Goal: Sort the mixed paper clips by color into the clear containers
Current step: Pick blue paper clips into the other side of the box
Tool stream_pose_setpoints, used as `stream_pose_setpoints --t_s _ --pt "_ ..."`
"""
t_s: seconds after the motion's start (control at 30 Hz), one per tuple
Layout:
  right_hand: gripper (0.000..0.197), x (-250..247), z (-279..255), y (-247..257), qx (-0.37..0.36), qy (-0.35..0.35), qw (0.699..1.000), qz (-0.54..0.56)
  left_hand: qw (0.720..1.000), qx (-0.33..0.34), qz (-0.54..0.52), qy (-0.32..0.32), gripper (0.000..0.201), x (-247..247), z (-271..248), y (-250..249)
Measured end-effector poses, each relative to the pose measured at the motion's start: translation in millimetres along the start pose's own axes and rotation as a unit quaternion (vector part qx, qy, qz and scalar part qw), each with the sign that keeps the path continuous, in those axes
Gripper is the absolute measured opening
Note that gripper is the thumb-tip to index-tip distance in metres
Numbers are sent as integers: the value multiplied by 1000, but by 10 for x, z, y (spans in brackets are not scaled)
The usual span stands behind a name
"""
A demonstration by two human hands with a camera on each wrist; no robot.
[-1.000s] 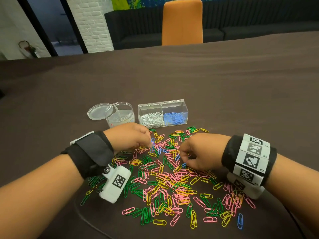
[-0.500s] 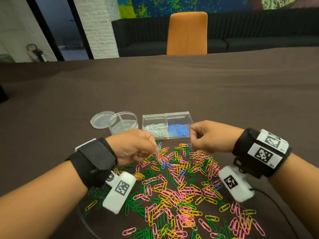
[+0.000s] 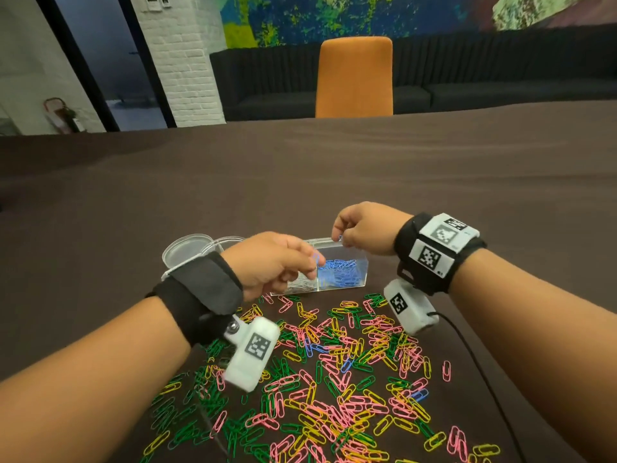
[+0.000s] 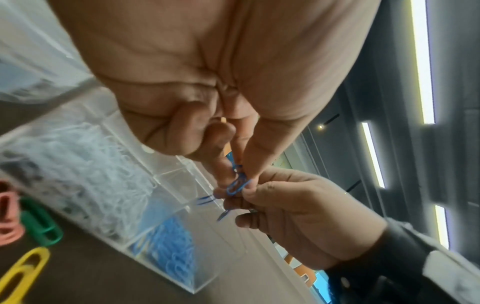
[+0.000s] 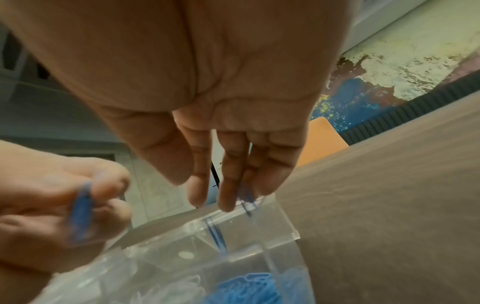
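A clear two-compartment box point(image 3: 359, 262) holds white clips on its left and blue clips point(image 3: 337, 275) on its right. My left hand point(image 3: 314, 262) hovers over the box's near side and pinches a blue paper clip point(image 4: 237, 184) between thumb and fingertips. My right hand point(image 3: 339, 237) hangs over the far rim of the blue compartment, thumb apart from its downward-hanging fingers point(image 5: 228, 191). One blue clip point(image 5: 217, 236) drops into the box and another point(image 5: 245, 197) blurs at the fingertips. The mixed pile point(image 3: 334, 379) of pink, yellow, green and a few blue clips lies nearer me.
A round clear container point(image 3: 227, 242) and its lid point(image 3: 185, 252) stand left of the box, partly behind my left hand. A black cable point(image 3: 474, 355) runs along the pile's right side. An orange chair point(image 3: 355, 78) stands at the brown table's far edge.
Both hands rose from the pile and moved forward to the box, each carrying blue clips. The right hand's fingers have loosened over the blue compartment and clips are falling.
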State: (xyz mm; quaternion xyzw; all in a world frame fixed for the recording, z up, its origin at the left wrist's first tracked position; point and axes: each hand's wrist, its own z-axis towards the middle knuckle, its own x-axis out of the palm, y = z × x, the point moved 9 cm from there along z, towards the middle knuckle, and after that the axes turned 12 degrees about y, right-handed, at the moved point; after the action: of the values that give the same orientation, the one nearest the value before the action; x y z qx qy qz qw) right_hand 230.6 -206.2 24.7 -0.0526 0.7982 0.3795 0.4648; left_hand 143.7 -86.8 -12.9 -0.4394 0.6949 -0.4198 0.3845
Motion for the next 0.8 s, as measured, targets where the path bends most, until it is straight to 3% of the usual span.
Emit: stream_pose_setpoints --t_s 0.13,0.37,0.47,0.57,0.63,0.7,0.8 --pt "20 -4 50 44 6 19 1000 -22 996 10 68 -62 12 -109 291 -205" --pt "30 -230 -168 -169 7 -45 999 23 973 -38 228 -19 31 -44 666 -404" --pt "31 -168 -288 -338 22 -34 999 19 977 -40 208 11 42 14 723 -434" --pt "31 -74 -377 -494 41 -25 999 3 982 -21 189 6 38 38 703 -455" --pt "24 -13 -440 -520 43 -34 998 -19 965 3 260 -11 39 58 615 -543" --pt "15 76 -516 -440 33 -32 997 -65 929 36 367 -45 35 92 470 -662" --pt "9 451 -611 -189 -14 47 991 -128 884 59 460 -60 23 190 186 -602"
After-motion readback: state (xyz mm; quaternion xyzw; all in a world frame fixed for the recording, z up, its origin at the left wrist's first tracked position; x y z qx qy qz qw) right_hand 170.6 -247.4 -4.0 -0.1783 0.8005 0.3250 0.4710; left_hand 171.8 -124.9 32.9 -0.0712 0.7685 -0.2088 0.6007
